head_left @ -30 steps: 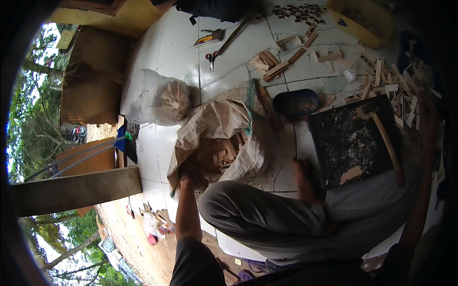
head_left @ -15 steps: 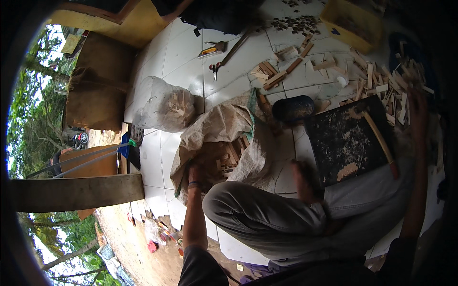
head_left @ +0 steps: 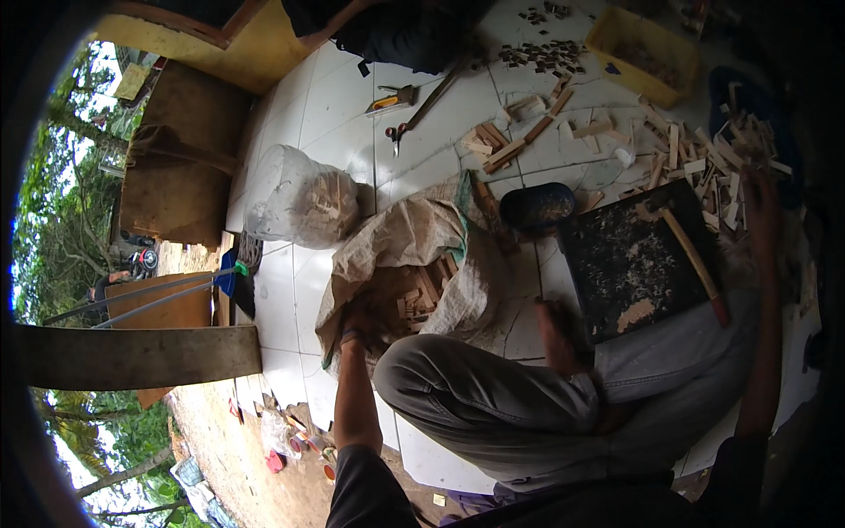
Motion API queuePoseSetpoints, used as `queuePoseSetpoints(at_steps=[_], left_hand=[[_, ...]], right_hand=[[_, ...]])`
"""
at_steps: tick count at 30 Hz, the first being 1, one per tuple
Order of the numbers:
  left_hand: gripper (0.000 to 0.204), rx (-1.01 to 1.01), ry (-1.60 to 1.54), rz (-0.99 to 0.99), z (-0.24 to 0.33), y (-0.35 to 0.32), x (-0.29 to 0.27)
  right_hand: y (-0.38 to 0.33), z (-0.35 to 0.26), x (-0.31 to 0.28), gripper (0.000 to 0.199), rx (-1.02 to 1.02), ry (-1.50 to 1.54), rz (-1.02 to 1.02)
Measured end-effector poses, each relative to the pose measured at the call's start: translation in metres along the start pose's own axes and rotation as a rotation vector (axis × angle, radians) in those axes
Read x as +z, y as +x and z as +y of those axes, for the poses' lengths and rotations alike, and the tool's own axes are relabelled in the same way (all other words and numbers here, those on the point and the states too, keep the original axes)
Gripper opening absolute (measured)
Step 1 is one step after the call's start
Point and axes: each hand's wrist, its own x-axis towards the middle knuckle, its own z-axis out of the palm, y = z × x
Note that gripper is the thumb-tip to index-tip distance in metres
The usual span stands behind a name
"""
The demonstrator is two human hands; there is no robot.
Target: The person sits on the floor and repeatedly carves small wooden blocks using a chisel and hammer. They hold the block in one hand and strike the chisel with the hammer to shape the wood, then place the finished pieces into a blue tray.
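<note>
My left hand (head_left: 359,322) reaches into the mouth of a woven sack (head_left: 475,304) that holds short wood pieces (head_left: 427,286). Its fingers are lost in the shadow inside the sack. At the far right, my right hand (head_left: 762,207) lies at the edge of a heap of pale wood sticks (head_left: 726,167); its fingers are too dark to make out. A black board (head_left: 629,264) rests by my folded leg, strewn with wood dust. On it lies a hammer (head_left: 693,255) with a wooden handle.
A dark blue tray (head_left: 539,206) stands beyond my foot. A stuffed clear plastic bag (head_left: 304,198) sits left of the sack. Scissors (head_left: 396,136), a staple gun (head_left: 393,99) and a yellow bin (head_left: 642,57) are farther off. A wooden post (head_left: 141,356) juts in from the left.
My left hand has shifted slightly within the sack. My right hand has moved a little along the stick heap, toward me. The view has tilted slightly.
</note>
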Motion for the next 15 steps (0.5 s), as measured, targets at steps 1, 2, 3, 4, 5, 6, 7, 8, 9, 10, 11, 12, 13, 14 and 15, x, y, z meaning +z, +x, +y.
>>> queuePoseSetpoints(at_steps=[1, 2, 3, 4, 5, 6, 7, 8, 9, 10, 11, 12, 13, 14, 15], left_hand=[[0.055, 0.009, 0.001, 0.008, 0.002, 0.001, 0.001], [0.055, 0.021, 0.002, 0.019, 0.003, 0.003, 0.001], [0.056, 0.035, 0.008, 0.036, 0.005, 0.004, 0.003], [0.056, 0.048, 0.013, 0.054, 0.007, 0.006, 0.004], [0.056, 0.062, 0.018, 0.074, 0.010, 0.008, 0.004], [0.057, 0.079, 0.021, 0.099, 0.014, 0.009, 0.004], [0.057, 0.096, 0.025, 0.125, 0.019, 0.009, 0.003], [0.058, 0.112, 0.029, 0.152, 0.024, 0.010, -0.001], [0.058, 0.103, -0.019, 0.148, 0.031, 0.011, -0.007], [0.058, 0.080, -0.087, 0.145, 0.039, 0.011, -0.015], [0.061, -0.016, -0.291, 0.105, 0.048, 0.011, -0.024], [0.061, 0.104, -0.120, -0.005, 0.058, 0.011, -0.037], [0.061, 0.222, 0.052, -0.118, 0.068, 0.013, -0.051], [0.060, 0.309, 0.120, -0.158, 0.086, 0.017, -0.056], [0.059, 0.329, 0.025, -0.183, 0.104, 0.021, -0.063]], right_hand=[[0.001, -0.002, -0.001, 0.032, -0.020, 0.011, 0.017], [-0.001, -0.003, -0.001, 0.031, -0.034, 0.021, 0.036], [-0.001, -0.005, -0.002, 0.029, -0.050, 0.005, 0.048], [-0.001, -0.008, -0.002, 0.028, -0.069, -0.012, 0.064], [-0.002, -0.009, -0.004, 0.027, -0.093, -0.040, 0.110], [0.000, -0.012, -0.003, 0.024, -0.046, 0.059, 0.095], [-0.001, -0.014, -0.003, 0.024, -0.024, 0.116, 0.079], [0.000, -0.017, -0.003, 0.023, 0.013, 0.169, 0.070], [0.000, -0.019, -0.003, 0.023, 0.051, 0.224, 0.059], [0.000, -0.021, -0.004, 0.023, 0.013, 0.152, 0.086], [-0.001, -0.022, -0.004, 0.023, 0.016, 0.175, 0.074], [-0.002, -0.023, -0.004, 0.023, 0.035, 0.202, 0.069], [-0.003, -0.024, -0.004, 0.023, 0.038, 0.254, 0.069], [-0.003, -0.024, -0.003, 0.022, 0.002, 0.237, 0.092], [-0.004, -0.023, -0.003, 0.022, 0.020, 0.211, 0.095]])
